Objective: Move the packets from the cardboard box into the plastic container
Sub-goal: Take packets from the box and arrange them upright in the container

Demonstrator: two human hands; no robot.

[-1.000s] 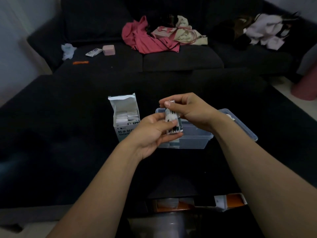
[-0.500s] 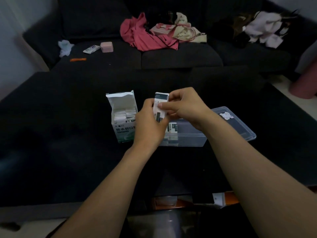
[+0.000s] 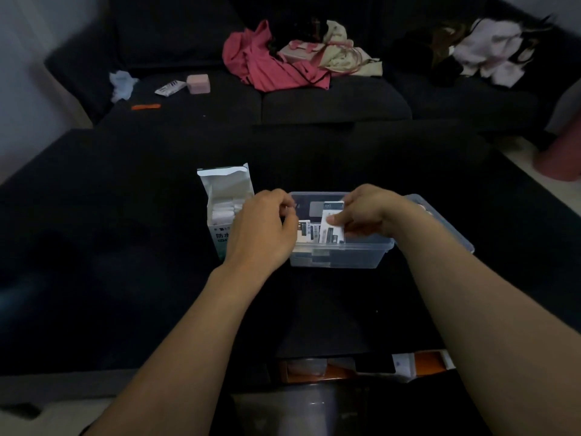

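My right hand (image 3: 366,215) pinches a packet (image 3: 331,223) upright inside the plastic container (image 3: 339,258); my left hand (image 3: 264,229), fingers curled, grip unclear, hovers near the cardboard box (image 3: 224,212). Released tilted, the packet could topple the row.

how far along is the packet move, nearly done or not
Partly done. Some packets already stand inside the plastic container. In hand: the right hand pinches one packet and has it inside the container, while the left hand sits at the container's left edge. Left: the cardboard box is open and white packets show in it, so not nearly done.
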